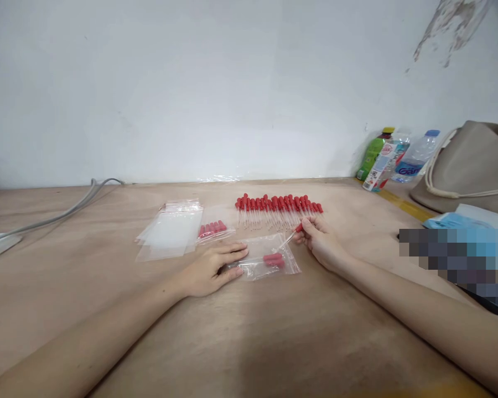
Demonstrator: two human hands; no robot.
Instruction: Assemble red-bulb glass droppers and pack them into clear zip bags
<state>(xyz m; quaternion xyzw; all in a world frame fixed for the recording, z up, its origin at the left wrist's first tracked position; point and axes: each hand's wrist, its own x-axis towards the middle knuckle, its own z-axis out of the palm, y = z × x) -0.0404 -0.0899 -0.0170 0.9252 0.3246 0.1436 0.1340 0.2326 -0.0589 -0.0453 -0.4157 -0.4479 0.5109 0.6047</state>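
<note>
My left hand (213, 268) lies on the wooden table (249, 342) and holds the left end of a clear plastic bag (269, 261), thumb and fingers at its mouth. Red-capped droppers lie inside that bag. My right hand (321, 241) pinches one glass dropper (292, 234) by its red bulb, its tip pointing down-left over the bag. Just behind it runs a row of several red-capped droppers (278, 211).
A filled bag of droppers (213, 229) lies beside a stack of empty clear bags (170, 229) at the left. Bottles (384, 157) and a beige bag (471, 166) stand at the back right. A grey cable (66, 213) runs along the left.
</note>
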